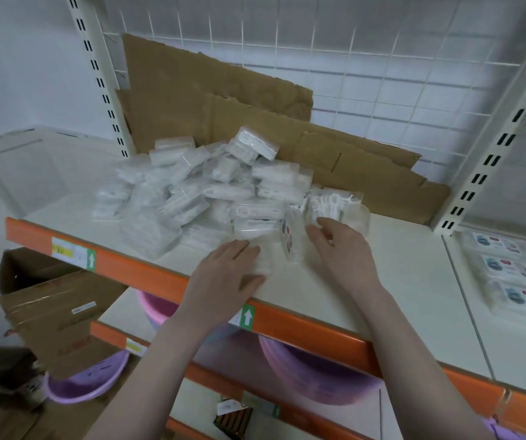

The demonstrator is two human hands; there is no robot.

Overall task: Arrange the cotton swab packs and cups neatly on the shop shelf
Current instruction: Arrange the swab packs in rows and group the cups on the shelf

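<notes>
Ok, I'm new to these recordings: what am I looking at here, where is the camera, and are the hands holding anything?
There is no machine here. It is one picture from a wide-angle camera on a person's head, looking forward and down at their own bare hands.

The cream shop shelf with an orange front edge carries a loose heap of clear packs, with torn cardboard leaning behind it.

The left hand lies flat on a clear pack at the front edge, fingers fairly straight. The right hand reaches toward a pack standing on edge and a clear cup; its fingers look loosely bent, and the blur hides whether they grip anything.

Below are purple basins.
</notes>
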